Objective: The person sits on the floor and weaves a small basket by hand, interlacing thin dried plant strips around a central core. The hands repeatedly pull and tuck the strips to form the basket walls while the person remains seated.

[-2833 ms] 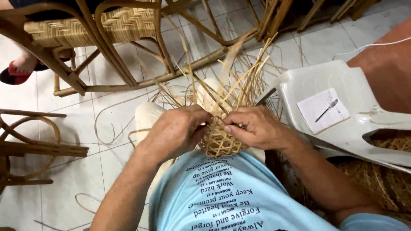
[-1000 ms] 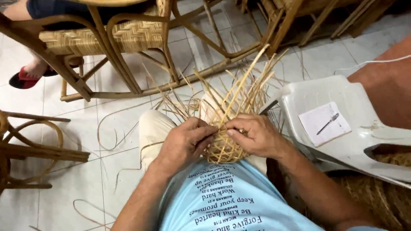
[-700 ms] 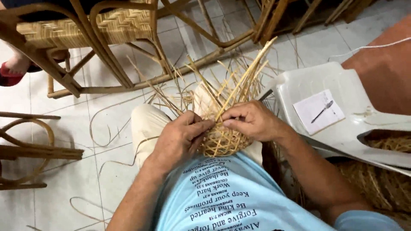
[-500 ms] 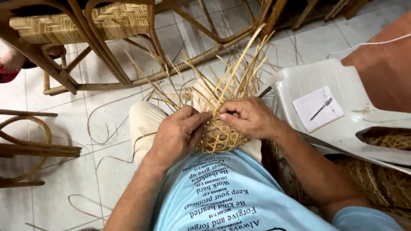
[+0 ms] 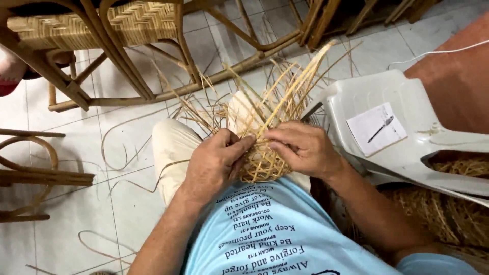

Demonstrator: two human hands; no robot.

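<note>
White floor tiles [image 5: 76,214] carry two rattan chairs [image 5: 97,30] at upper left. One half-woven basket [image 5: 262,158] sits mid-frame; left hand [image 5: 216,163] and right hand [image 5: 303,147] each pinch its strands [image 5: 290,97], fingers nearly closed.

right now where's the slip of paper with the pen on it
In the head view it lies at the right, on the white plastic chair: the paper sits just right of the right hand and the half-woven basket.

Woven basket [image 5: 262,163] on lap, between cane chair [image 5: 102,30] and plastic chair [image 5: 407,147].
</note>
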